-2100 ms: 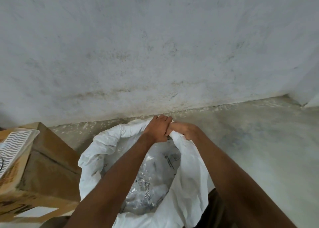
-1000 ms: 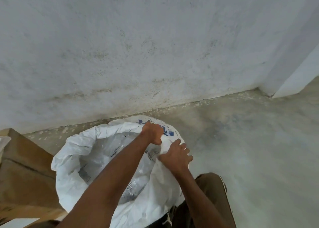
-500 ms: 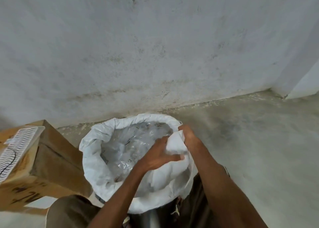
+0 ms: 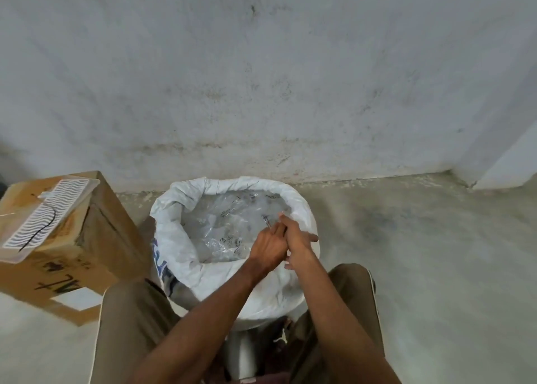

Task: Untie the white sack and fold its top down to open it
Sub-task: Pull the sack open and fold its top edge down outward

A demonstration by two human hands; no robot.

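The rolled rim could spring back up on the near side if it is let go half-tucked, and the clear plastic liner (image 4: pixel 229 226) might snag and drag with it. The white sack (image 4: pixel 177 238) stands on the floor between the person's knees, against the wall, its mouth open and its top cuffed outward all round. At about four o'clock on the rim, the left hand (image 4: pixel 268 247) and right hand (image 4: pixel 297 239) meet; the left's grip I cannot make out, while the right's fingers look spread and loose.

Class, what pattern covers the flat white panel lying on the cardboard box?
Rows of wavy lines on the panel, atop the cardboard box; head view.
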